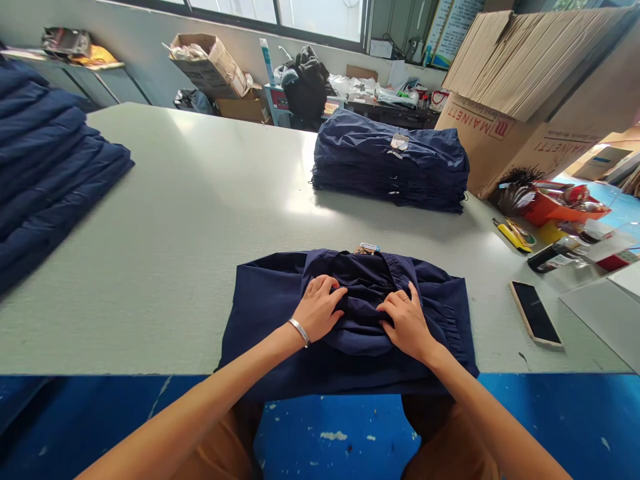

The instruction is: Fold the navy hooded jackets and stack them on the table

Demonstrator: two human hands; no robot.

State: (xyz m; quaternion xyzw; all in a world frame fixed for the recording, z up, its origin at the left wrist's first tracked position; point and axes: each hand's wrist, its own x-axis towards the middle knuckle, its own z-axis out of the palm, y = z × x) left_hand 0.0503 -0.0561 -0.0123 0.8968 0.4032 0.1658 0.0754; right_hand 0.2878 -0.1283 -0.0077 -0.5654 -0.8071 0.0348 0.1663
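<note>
A navy jacket (267,320) lies folded at the front of the table, its lower edge hanging slightly over the rim. Its collar or hood area faces up, with a dark lining and a small tag (369,248) at the back. My left hand (320,308), with a silver bracelet at the wrist, has its fingers curled on the left side of this opening, gripping cloth. On the opposite side, my right hand (406,323) pinches fabric between thumb and fingers, the index finger raised a little. Some fingertips are hidden in the folds.
Folded navy garments (390,163) form a stack at the back; another tall stack (45,153) stands at left. On the right are a phone (537,313), a yellow cutter (513,235), a dark bottle (555,253), an orange basket (545,207) and a large cardboard box (500,143).
</note>
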